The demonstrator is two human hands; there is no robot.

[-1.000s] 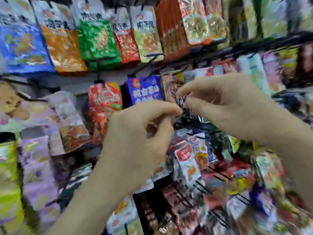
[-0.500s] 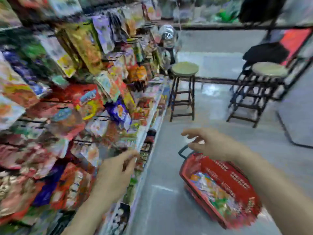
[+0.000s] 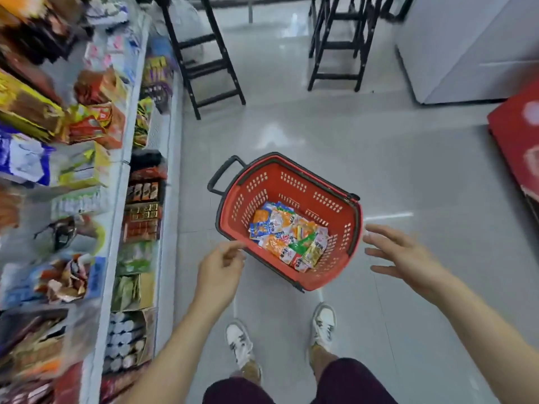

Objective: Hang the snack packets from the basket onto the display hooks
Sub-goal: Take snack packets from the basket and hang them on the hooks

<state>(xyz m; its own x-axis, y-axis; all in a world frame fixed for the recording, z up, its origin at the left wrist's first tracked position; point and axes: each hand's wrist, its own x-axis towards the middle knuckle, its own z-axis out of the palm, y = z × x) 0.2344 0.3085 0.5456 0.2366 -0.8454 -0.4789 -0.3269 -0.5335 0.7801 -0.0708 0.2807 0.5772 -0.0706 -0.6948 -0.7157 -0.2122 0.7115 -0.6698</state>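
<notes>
A red plastic basket (image 3: 294,182) with black rim and handle stands on the grey floor in front of me. Several small snack packets (image 3: 287,236) in orange, blue, white and green lie in a heap on its bottom. My left hand (image 3: 220,269) hovers by the basket's near-left rim, fingers loosely curled, holding nothing. My right hand (image 3: 399,255) is spread with straight fingers just right of the basket's rim, empty. The display shelving (image 3: 122,170) with snacks runs along the left; its hooks lie outside the view.
Black stool legs (image 3: 204,53) stand on the floor beyond the basket, with a second stool (image 3: 335,53) to the right. A white cabinet (image 3: 466,48) is at the far right, a red board (image 3: 516,147) below it. My white shoes (image 3: 239,342) are just behind the basket.
My view has swung from the hanging packets down to the floor and basket. Both hands left the hook, let go of what they pinched, and dropped to either side of the basket.
</notes>
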